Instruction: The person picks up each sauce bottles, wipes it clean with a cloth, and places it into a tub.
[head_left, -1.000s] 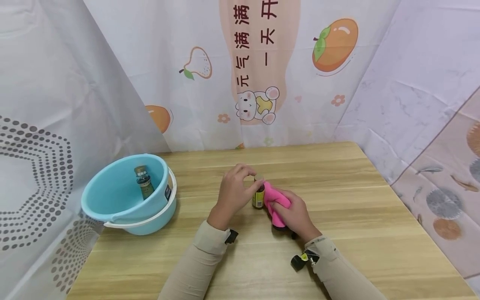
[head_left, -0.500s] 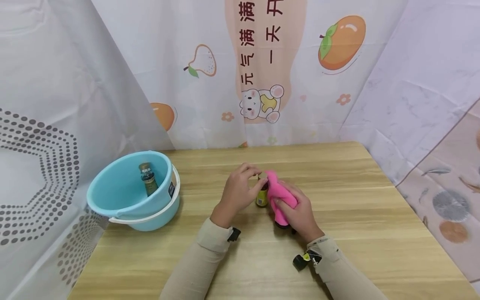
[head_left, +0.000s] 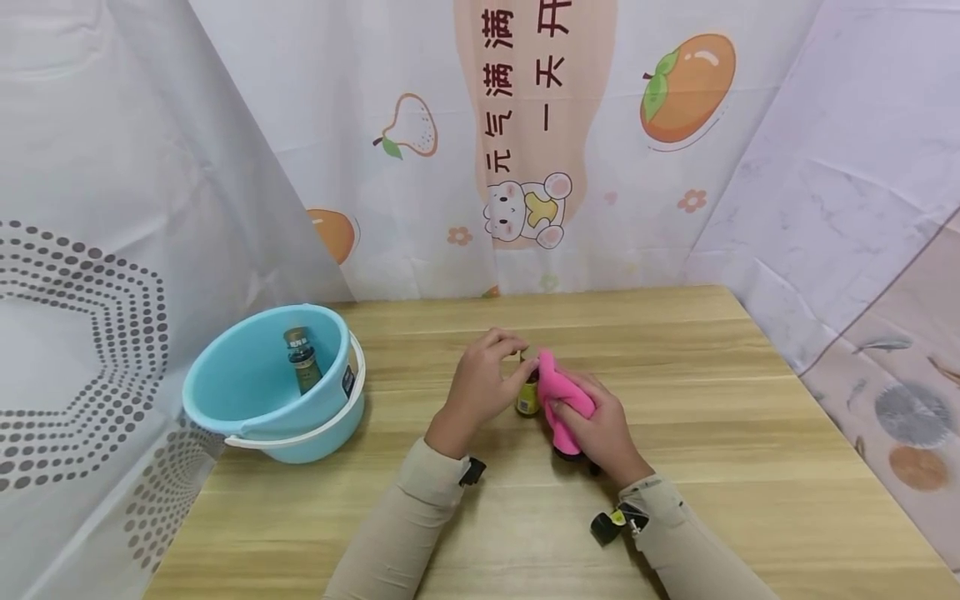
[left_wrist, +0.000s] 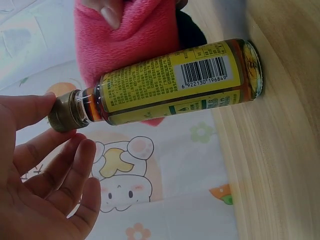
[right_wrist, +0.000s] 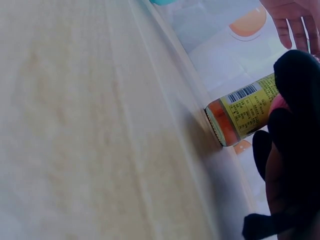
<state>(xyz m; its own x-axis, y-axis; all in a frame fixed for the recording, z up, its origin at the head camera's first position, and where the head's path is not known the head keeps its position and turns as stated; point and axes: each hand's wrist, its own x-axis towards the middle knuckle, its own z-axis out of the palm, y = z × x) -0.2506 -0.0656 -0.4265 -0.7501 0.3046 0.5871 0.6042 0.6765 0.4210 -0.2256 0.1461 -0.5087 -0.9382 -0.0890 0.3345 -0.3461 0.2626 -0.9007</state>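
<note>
My left hand [head_left: 480, 383] pinches the gold-brown screw cap [left_wrist: 67, 111] of a small glass sauce bottle [left_wrist: 170, 82] between thumb and forefinger. In the left wrist view its other fingers hang loosely curled below the cap. The bottle has a yellow label with a barcode and dark contents. It is roughly upright at the tabletop; whether its base touches cannot be told. In my right hand [head_left: 600, 425] is a bunched pink fluffy cloth [head_left: 564, 408], held against the bottle's side. Dark lobes [right_wrist: 300, 130] around the cloth hide much of that hand in the right wrist view.
A light blue bucket [head_left: 255, 429] with a white handle [head_left: 300, 436] stands at the table's left, and another bottle [head_left: 303, 362] leans inside it. The wood-grain table [head_left: 720, 433] runs back to a printed curtain [head_left: 420, 192].
The top of the pink cloth has shifted slightly upward along the bottle in my right hand. My left hand keeps hold of the cap. The head view has shifted a little.
</note>
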